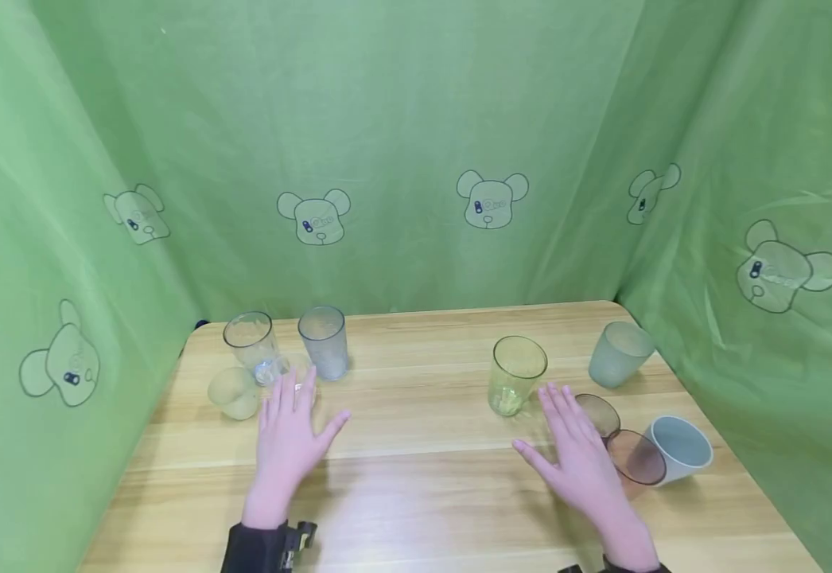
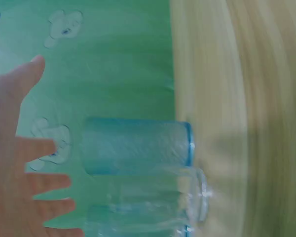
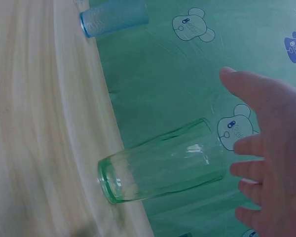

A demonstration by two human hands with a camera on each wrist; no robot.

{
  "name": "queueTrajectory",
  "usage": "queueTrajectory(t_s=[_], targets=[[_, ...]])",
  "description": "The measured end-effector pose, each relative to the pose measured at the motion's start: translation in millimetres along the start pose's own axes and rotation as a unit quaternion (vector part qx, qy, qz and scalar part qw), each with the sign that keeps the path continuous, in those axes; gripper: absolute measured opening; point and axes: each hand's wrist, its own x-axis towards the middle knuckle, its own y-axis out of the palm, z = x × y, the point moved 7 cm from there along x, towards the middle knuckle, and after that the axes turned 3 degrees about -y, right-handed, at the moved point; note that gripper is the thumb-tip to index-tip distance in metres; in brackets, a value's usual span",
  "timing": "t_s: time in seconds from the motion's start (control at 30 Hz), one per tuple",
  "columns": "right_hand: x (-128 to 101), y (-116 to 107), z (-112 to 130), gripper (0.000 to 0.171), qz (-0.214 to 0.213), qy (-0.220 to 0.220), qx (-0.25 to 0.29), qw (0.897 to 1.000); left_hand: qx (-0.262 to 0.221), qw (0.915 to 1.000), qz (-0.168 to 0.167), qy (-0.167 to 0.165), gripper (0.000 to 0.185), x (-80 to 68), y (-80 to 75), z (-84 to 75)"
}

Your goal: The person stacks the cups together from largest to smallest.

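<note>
Hovering flat over the tabletop point(image 1: 416, 477), near its front edge: left hand point(image 1: 289, 446) and right hand point(image 1: 579, 461), fingers spread, holding nothing. Reaching stage, judging by pose. Nearest: clear glass point(image 1: 253, 347) toward left edge, yellow-green glass point(image 1: 516, 374) right of centre. Next: closing fingers around a glass wall.

A clear tumbler point(image 1: 253, 347) and a frosted blue one point(image 1: 324, 342) are seen upright at the far left, and a yellow-green glass point(image 1: 515, 374) is stood upright right of centre.

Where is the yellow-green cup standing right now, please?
In the head view, the yellow-green cup stands upright right of the table's centre, just beyond the right hand.
</note>
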Motion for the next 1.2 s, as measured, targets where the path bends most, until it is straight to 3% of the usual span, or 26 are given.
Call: queueTrajectory(t_s=[0.17, 0.3, 0.6, 0.8, 1.0, 1.2], targets=[[1, 2, 5, 0.084, -0.023, -0.012, 0.016, 1.000, -0.052, 0.9927, -0.109, -0.004, 0.093, 15.4, -3.5, 19.2], [0, 6, 7, 0.082, -0.035, -0.022, 0.017, 0.999, -0.076, 0.9865, -0.143, -0.024, 0.093, 24.5, -0.9, 32.1], [0, 16, 12, 0.081, -0.037, -0.035, 0.014, 0.999, -0.127, 0.9810, -0.098, -0.109, 0.091, 38.6, 17.9, 55.4], [-1, 24, 13, 0.081, -0.026, -0.031, 0.016, 0.999, -0.169, 0.9709, -0.102, -0.136, 0.092, 38.4, 25.4, 61.8], [-2, 34, 15, 0.080, -0.009, -0.026, 0.030, 0.999, -0.195, 0.9675, -0.077, -0.142, 0.094, 29.9, 29.1, 55.6], [-2, 47, 17, 0.079, 0.001, -0.033, 0.034, 0.999, -0.202, 0.9703, -0.052, -0.123, 0.093, 18.2, 33.4, 34.8]])
